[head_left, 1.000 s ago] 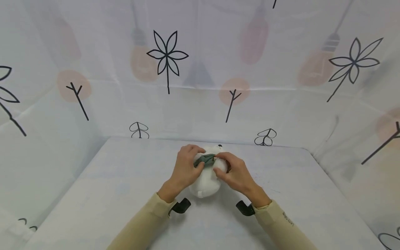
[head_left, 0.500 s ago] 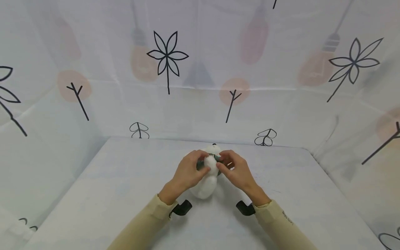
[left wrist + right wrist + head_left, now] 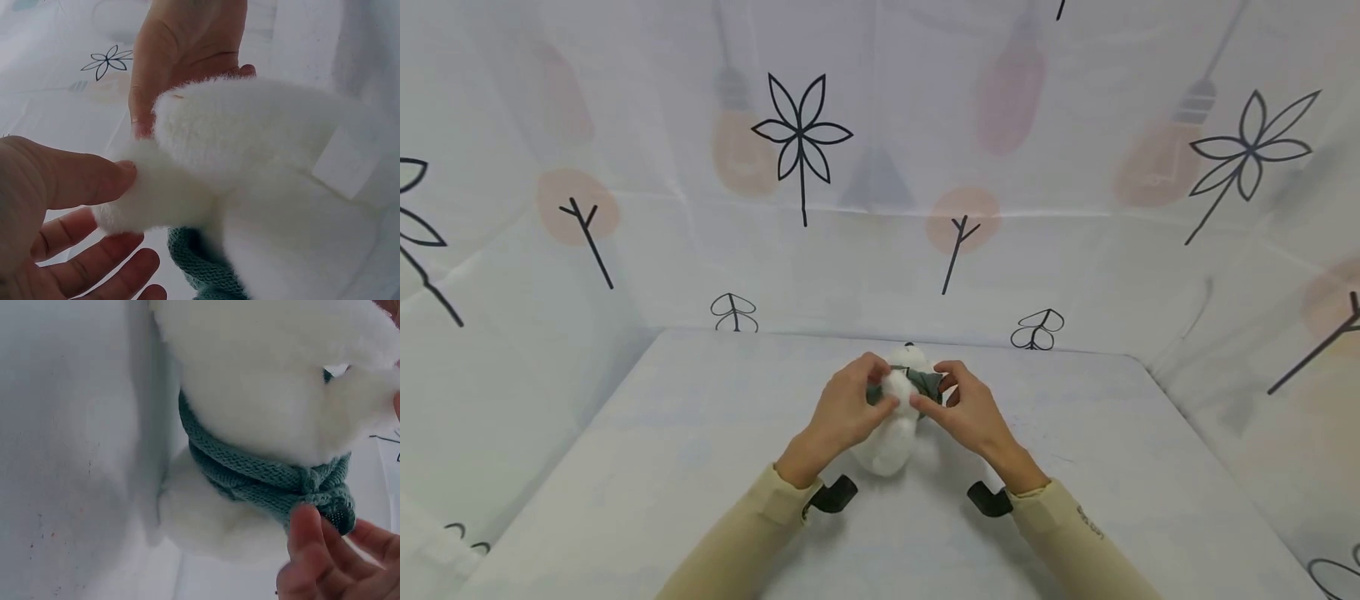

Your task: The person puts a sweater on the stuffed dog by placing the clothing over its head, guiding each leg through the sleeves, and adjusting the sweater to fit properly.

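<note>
A white plush toy (image 3: 880, 454) with a dark nose lies on the table between my hands. A green knitted scarf (image 3: 927, 385) wraps its neck, seen closely in the right wrist view as a ribbed scarf (image 3: 250, 472). With thumb and fingers my left hand (image 3: 842, 404) pinches the toy's stubby limb (image 3: 156, 187); the other fingers are spread below it. My right hand (image 3: 970, 417) pinches the scarf near the toy's neck, thumb in front in the right wrist view. A white tag (image 3: 347, 162) sticks out of the fur. The toy's face is mostly hidden.
A pale table (image 3: 700, 467) extends around the toy. Behind and beside it hangs a white curtain (image 3: 865, 275) printed with line-drawn flowers and coloured blobs. Black wrist mounts (image 3: 835, 495) sit on both forearms.
The toy has turned, its nose shifting left. My left hand has gone from the scarf to the limb, and the right hand now draws scarf fabric out on the right side.
</note>
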A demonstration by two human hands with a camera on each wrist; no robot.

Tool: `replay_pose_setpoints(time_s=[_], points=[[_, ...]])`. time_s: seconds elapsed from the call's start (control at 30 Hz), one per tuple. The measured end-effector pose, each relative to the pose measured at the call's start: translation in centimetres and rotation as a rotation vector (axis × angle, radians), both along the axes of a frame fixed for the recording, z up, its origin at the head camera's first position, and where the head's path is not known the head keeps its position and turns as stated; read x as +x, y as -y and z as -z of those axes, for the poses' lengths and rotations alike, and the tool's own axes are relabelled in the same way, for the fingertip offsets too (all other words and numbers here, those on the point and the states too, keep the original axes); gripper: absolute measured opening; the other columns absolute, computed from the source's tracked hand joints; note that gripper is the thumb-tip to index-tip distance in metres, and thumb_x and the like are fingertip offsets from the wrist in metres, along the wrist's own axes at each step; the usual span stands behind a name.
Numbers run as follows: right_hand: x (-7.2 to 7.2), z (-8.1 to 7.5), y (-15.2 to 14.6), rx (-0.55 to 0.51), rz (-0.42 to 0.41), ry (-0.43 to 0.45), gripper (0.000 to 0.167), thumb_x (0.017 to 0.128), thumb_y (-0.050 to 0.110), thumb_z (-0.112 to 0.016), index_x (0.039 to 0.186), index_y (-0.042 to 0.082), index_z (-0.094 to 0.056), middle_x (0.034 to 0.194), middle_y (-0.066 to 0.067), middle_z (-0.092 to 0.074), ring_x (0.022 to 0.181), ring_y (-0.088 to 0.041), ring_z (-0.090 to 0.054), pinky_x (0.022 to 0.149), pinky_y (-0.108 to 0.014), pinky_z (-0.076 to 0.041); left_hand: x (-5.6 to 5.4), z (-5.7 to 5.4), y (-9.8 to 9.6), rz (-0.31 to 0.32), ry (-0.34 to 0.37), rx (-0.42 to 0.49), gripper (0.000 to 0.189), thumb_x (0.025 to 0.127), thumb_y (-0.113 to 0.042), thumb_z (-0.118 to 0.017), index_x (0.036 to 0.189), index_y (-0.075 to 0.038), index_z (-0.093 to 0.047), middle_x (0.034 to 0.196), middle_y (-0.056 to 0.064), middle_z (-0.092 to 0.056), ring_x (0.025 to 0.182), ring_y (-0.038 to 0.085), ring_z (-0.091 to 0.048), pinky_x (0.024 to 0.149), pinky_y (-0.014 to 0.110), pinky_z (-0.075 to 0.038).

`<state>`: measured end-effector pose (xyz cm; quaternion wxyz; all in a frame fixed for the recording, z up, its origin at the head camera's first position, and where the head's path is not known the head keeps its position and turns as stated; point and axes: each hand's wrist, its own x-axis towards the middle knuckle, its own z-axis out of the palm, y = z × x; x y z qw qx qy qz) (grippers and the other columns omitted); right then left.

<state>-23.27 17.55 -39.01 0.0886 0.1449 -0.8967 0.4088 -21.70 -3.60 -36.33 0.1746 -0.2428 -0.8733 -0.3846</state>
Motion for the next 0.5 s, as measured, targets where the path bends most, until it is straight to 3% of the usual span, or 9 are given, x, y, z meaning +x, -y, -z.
replay_pose_setpoints(time_s=[0.17,0.4,0.5], points=[[-0.12,0.18,0.04,0.012,-0.062,0.08,0.068,0.082,0.055,-0.067,0.134,0.018,-0.045,0.106,-0.004,-0.06,0.078,-0.015,-0.056,0.065,-0.032,-0.045,-0.1,-0.07,0.0,-0.005,-0.001,0.002,0.029,0.08,-0.011,-0.076,0.1,-0.008,-0.056,0.094,0.005,-0.061,0.087,0.024,-0.061,0.076,0.035,-0.05],[-0.08,-0.02,0.16,-0.04,-0.101,0.119,0.065,0.082,0.051,-0.07,0.133,0.018,-0.046,0.086,-0.003,-0.059,0.078,-0.02,-0.05,0.061,-0.033,-0.042,0.01,-0.01,-0.18,0.032,0.013,0.052,0.027,0.079,-0.005,-0.075,0.1,-0.006,-0.057,0.096,0.005,-0.061,0.083,0.02,-0.061,0.073,0.031,-0.051],[-0.02,-0.17,0.15,-0.076,-0.12,0.108,0.062,0.081,0.047,-0.072,0.131,0.02,-0.049,0.087,-0.002,-0.06,0.083,-0.021,-0.049,0.066,-0.035,-0.041,0.08,0.03,-0.36,0.06,0.021,0.074,0.026,0.079,-0.002,-0.074,0.1,-0.005,-0.058,0.097,0.007,-0.061,0.082,0.018,-0.062,0.072,0.029,-0.052]])
